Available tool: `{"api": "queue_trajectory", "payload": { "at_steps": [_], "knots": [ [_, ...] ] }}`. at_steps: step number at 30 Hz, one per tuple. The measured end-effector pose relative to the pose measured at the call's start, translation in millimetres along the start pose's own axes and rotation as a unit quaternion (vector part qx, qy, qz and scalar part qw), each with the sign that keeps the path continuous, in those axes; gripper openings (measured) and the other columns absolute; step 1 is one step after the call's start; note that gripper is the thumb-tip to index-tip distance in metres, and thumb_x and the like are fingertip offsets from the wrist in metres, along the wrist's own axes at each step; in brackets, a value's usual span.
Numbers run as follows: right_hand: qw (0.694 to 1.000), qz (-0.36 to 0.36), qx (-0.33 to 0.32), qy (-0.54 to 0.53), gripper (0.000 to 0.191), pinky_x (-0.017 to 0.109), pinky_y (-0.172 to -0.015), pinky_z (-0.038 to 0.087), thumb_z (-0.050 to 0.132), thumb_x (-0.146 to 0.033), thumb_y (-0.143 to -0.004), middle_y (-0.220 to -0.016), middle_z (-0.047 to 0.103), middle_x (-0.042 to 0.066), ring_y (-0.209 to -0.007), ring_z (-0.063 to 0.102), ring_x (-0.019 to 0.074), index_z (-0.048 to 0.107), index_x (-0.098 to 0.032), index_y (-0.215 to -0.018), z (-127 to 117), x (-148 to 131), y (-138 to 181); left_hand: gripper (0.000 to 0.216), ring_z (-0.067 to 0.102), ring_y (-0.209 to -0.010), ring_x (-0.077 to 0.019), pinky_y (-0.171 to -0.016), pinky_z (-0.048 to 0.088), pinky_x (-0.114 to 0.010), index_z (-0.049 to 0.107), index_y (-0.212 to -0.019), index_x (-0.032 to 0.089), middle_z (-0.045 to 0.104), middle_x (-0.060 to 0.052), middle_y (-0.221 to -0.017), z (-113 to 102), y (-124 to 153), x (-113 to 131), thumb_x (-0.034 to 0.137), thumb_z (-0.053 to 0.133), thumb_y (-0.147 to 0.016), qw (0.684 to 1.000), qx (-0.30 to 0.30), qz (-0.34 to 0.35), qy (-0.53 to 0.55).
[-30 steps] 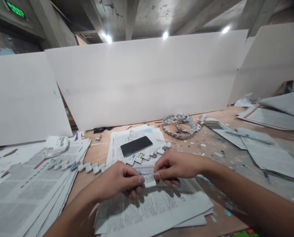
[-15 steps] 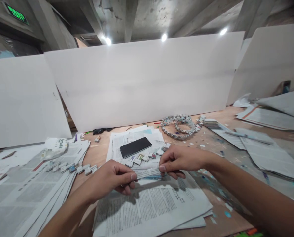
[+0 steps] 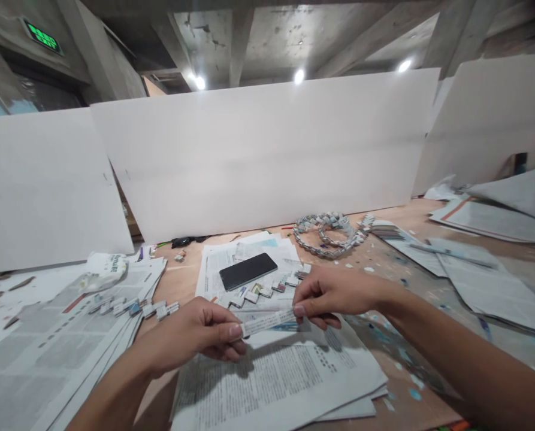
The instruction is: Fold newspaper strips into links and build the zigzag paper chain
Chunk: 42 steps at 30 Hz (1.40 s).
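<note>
Between my two hands stretches a narrow strip of printed newspaper (image 3: 268, 323). My left hand (image 3: 206, 330) pinches its left end between thumb and fingers. The other end is pinched by my right hand (image 3: 323, 296), set slightly higher, so the strip slopes up to the right. Beneath both hands lies a stack of newspaper sheets (image 3: 267, 383). Just beyond the strip, a zigzag chain of folded paper (image 3: 265, 291) rests on the sheets, its right end close to my right hand. A black phone (image 3: 248, 271) lies behind that chain.
Coiled folded-paper chains (image 3: 328, 234) sit at the back right. Another short chain (image 3: 135, 306) and a crumpled white plastic bag (image 3: 105, 271) lie on newspapers (image 3: 82, 347) at left. Paper strips (image 3: 386, 230) and a pen (image 3: 451, 254) are at right. White boards (image 3: 267, 161) stand behind the table.
My hands have spread slightly, the left one moving a little left and down, so more of the strip shows and it tilts more. The camera view has shifted slightly.
</note>
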State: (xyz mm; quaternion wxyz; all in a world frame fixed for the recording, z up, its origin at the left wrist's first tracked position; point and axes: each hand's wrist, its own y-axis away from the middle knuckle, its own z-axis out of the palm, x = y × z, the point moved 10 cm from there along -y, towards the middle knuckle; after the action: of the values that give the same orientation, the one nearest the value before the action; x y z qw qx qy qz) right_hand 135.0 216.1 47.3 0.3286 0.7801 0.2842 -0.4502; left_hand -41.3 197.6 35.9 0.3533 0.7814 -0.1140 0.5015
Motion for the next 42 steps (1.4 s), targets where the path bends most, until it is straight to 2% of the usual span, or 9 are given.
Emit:
{"api": "queue_trajectory", "payload": {
  "at_steps": [6, 11, 15, 27, 31, 34, 37, 39, 42],
  "knots": [
    [1.000, -0.001, -0.015, 0.011, 0.038, 0.019, -0.049, 0.042, 0.062, -0.048, -0.093, -0.060, 0.062, -0.003, -0.045, 0.050, 0.0073, 0.067, -0.014, -0.077, 12.8, 2.1, -4.4, 0.061, 0.067, -0.112, -0.0273, -0.089, 0.054, -0.033, 0.075, -0.118, 0.020, 0.074, -0.010, -0.123, 6.3, 0.1, 19.6, 0.070, 0.048, -0.094, 0.992, 0.009, 0.090, -0.087],
    [0.999, -0.008, -0.041, -0.005, 0.037, 0.016, -0.047, 0.042, 0.062, -0.046, -0.094, -0.060, 0.060, -0.002, -0.047, 0.052, 0.0069, 0.068, -0.014, -0.078, 35.5, 3.3, -12.6, 0.052, 0.070, -0.082, -0.0234, -0.074, 0.053, -0.030, 0.079, -0.093, 0.015, 0.078, -0.008, -0.088, 39.0, -14.9, 21.6, 0.063, 0.059, -0.092, 0.989, -0.017, 0.101, -0.106],
    [0.998, -0.010, -0.051, -0.020, 0.039, 0.016, -0.047, 0.044, 0.064, -0.050, -0.092, -0.059, 0.059, -0.003, -0.048, 0.055, 0.0077, 0.070, -0.013, -0.082, 41.9, 2.2, -14.7, 0.056, 0.073, -0.065, -0.0193, -0.058, 0.052, -0.024, 0.075, -0.087, 0.012, 0.079, -0.011, -0.079, 59.9, -20.6, 11.3, 0.065, 0.056, -0.092, 0.993, -0.076, 0.071, -0.049],
    [0.999, 0.042, -0.029, 0.004, 0.042, 0.022, -0.049, 0.048, 0.067, -0.054, -0.089, -0.052, 0.064, -0.001, -0.041, 0.055, 0.0098, 0.075, -0.013, -0.082, -12.1, 15.7, 16.4, 0.050, 0.076, -0.061, -0.0150, -0.059, 0.054, -0.021, 0.076, -0.083, 0.013, 0.081, -0.010, -0.076, 29.9, -14.0, -0.6, 0.060, 0.065, -0.089, 0.997, -0.070, 0.044, -0.001],
    [0.997, 0.045, 0.052, 0.035, 0.041, 0.021, -0.047, 0.041, 0.066, -0.053, -0.090, -0.051, 0.058, -0.003, -0.045, 0.053, 0.0108, 0.074, -0.013, -0.082, -35.2, 6.6, 28.5, 0.048, 0.076, -0.063, -0.0153, -0.057, 0.054, -0.019, 0.076, -0.084, 0.013, 0.081, -0.009, -0.073, 21.4, -9.7, -6.4, 0.058, 0.065, -0.091, 0.998, -0.055, 0.036, 0.004],
    [0.975, -0.033, 0.175, 0.129, 0.040, 0.025, -0.058, 0.043, 0.060, -0.053, -0.094, -0.071, 0.068, 0.003, -0.066, 0.060, 0.0161, 0.075, -0.016, -0.089, -42.3, -27.7, 29.1, 0.047, 0.076, -0.062, -0.0156, -0.058, 0.055, -0.020, 0.077, -0.084, 0.013, 0.081, -0.010, -0.074, 26.8, -8.3, -4.2, 0.057, 0.065, -0.091, 0.997, -0.070, 0.037, 0.008],
    [0.964, -0.081, 0.151, 0.201, 0.037, 0.028, -0.075, 0.047, 0.062, -0.049, -0.094, -0.101, 0.076, 0.007, -0.089, 0.065, 0.0218, 0.075, -0.020, -0.112, -6.3, -48.1, 15.1, 0.048, 0.076, -0.061, -0.0150, -0.060, 0.055, -0.020, 0.076, -0.082, 0.012, 0.081, -0.012, -0.077, 39.1, -9.9, 0.6, 0.058, 0.064, -0.091, 0.995, -0.090, 0.043, 0.006],
    [0.972, -0.071, 0.086, 0.208, 0.035, 0.025, -0.062, 0.043, 0.064, -0.044, -0.092, -0.088, 0.075, 0.005, -0.073, 0.062, 0.0178, 0.076, -0.019, -0.112, 22.6, -43.0, 2.1, 0.048, 0.076, -0.063, -0.0152, -0.061, 0.056, -0.021, 0.076, -0.080, 0.012, 0.081, -0.013, -0.079, 45.8, -11.8, 2.5, 0.057, 0.063, -0.091, 0.994, -0.095, 0.049, 0.002],
    [0.978, -0.067, 0.044, 0.193, 0.023, 0.021, -0.051, 0.034, 0.060, -0.028, -0.091, -0.065, 0.066, 0.000, -0.056, 0.050, 0.0114, 0.078, -0.014, -0.086, 43.6, -33.3, -10.2, 0.045, 0.075, -0.065, -0.0161, -0.065, 0.057, -0.023, 0.076, -0.080, 0.012, 0.081, -0.013, -0.079, 49.6, -14.6, 2.7, 0.054, 0.064, -0.092, 0.994, -0.090, 0.055, -0.002]
  ]
}}
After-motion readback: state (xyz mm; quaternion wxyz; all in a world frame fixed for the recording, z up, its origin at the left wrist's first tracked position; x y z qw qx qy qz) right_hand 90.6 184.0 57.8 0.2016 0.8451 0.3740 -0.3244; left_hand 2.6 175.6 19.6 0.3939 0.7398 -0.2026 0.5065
